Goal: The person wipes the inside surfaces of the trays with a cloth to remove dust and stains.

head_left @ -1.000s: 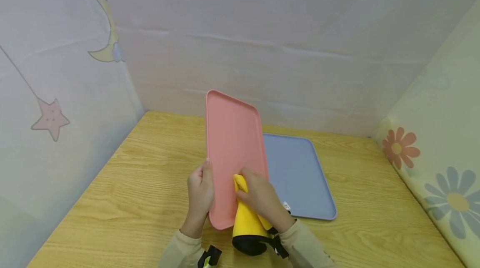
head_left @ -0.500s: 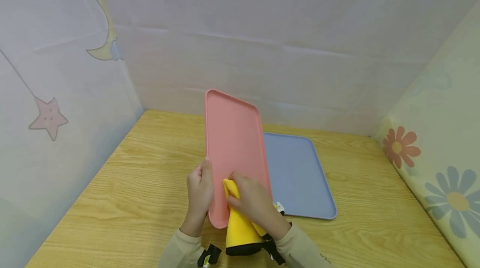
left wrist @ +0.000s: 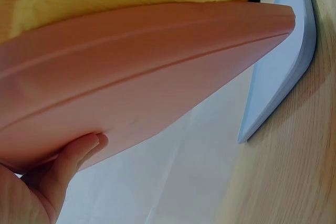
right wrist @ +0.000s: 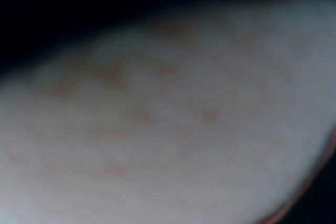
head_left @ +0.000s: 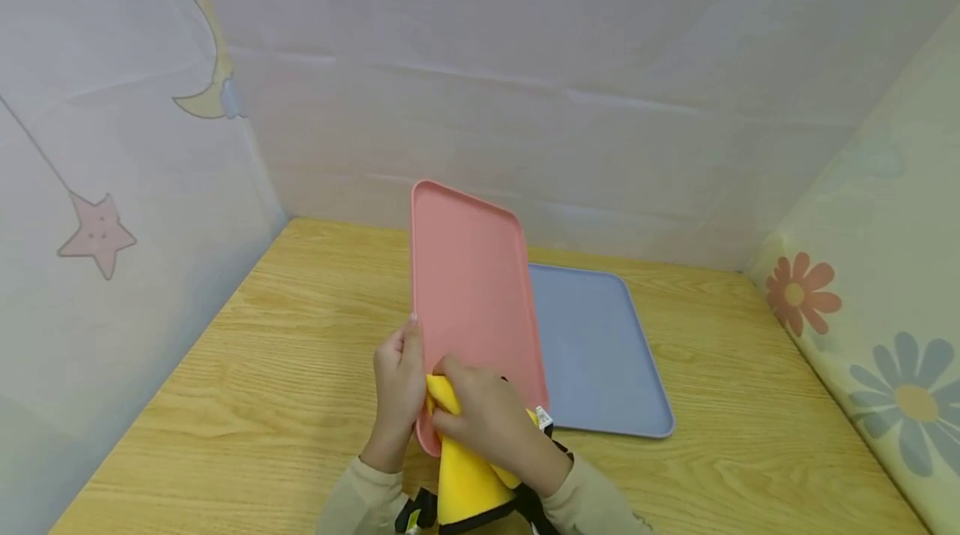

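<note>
A pink tray (head_left: 472,285) is tilted up on end, its inner face toward me. My left hand (head_left: 399,377) grips its left rim, thumb at the front; in the left wrist view, fingers (left wrist: 79,153) lie against the tray's underside. In my right hand (head_left: 491,414) a yellow cloth (head_left: 467,477) with black edging is bunched, pressed on the tray's lower part near the left hand. The cloth hangs below the tray's bottom edge. A pale blurred surface fills the right wrist view, and I cannot tell what it is.
A blue tray (head_left: 600,352) lies flat on the wooden table (head_left: 750,402), partly behind the pink one. Pale printed sheets (head_left: 525,85) enclose the table at the back and both sides.
My right hand has slid the yellow cloth left and downward across the pink tray, toward the left hand. The left hand and the pink tray stay almost in place.
</note>
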Demonstrator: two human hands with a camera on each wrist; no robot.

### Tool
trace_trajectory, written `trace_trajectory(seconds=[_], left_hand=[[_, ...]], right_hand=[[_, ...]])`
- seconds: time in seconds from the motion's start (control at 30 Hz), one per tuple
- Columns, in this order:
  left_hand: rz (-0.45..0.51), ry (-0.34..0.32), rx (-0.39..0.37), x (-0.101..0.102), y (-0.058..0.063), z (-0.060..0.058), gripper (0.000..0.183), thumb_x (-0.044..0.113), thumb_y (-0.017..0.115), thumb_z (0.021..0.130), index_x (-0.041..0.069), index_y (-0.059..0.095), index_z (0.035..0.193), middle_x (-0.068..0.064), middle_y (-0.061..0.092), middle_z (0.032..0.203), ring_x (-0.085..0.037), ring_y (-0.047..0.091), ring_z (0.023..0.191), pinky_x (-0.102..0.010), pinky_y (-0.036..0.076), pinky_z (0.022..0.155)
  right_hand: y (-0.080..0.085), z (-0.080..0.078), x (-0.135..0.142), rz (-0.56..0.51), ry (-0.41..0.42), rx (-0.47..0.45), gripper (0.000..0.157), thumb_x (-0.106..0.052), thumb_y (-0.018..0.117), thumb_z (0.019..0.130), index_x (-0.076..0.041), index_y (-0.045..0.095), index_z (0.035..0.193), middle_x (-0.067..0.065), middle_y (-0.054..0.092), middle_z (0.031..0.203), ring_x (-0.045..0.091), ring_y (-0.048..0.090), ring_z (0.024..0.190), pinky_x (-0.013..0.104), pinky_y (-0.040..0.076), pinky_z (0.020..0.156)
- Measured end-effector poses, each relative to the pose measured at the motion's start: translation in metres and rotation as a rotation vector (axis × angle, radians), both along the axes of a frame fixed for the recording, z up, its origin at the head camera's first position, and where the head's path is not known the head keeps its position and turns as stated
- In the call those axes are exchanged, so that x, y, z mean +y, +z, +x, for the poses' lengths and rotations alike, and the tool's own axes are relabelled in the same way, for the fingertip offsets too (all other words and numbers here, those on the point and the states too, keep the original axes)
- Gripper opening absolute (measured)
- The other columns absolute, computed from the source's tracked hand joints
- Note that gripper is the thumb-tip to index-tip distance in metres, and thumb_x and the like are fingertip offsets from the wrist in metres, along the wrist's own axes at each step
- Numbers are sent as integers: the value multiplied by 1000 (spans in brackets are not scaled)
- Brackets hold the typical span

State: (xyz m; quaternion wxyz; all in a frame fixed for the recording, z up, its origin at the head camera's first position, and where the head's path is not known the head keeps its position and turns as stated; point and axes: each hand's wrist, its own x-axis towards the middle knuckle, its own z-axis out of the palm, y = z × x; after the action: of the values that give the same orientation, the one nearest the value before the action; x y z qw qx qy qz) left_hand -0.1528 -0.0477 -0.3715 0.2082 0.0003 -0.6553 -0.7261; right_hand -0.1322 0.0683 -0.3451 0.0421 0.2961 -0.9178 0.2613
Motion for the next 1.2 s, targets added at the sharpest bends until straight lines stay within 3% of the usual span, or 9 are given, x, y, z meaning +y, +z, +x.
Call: trace_trajectory(seconds=[0.23, 0.57, 1.2], left_hand=[[6, -21, -1, 0, -2, 0, 45, 19, 36, 97, 8, 31, 54, 1, 29, 47, -6, 27, 37, -18, 26, 34], [43, -6, -15, 0, 3, 2, 45, 20, 36, 97, 2, 39, 56, -1, 36, 49, -8, 35, 39, -19, 33, 35], [79, 27, -26, -6, 7, 1, 45, 24, 36, 97, 2, 40, 58, -4, 39, 50, -10, 39, 40, -22, 36, 38]], right_hand=[[2, 5, -3, -10, 35, 47, 22, -10, 63, 68, -9, 54, 88, -10, 38, 59, 4, 34, 45, 15, 30, 40], [2, 5, -2, 27, -11, 69, 25, -11, 63, 67, -11, 54, 90, -9, 37, 58, 6, 35, 46, 18, 29, 42], [-5, -2, 10, 32, -72, 57, 25, -12, 62, 68, -13, 53, 91, -7, 39, 57, 6, 36, 45, 19, 32, 40]])
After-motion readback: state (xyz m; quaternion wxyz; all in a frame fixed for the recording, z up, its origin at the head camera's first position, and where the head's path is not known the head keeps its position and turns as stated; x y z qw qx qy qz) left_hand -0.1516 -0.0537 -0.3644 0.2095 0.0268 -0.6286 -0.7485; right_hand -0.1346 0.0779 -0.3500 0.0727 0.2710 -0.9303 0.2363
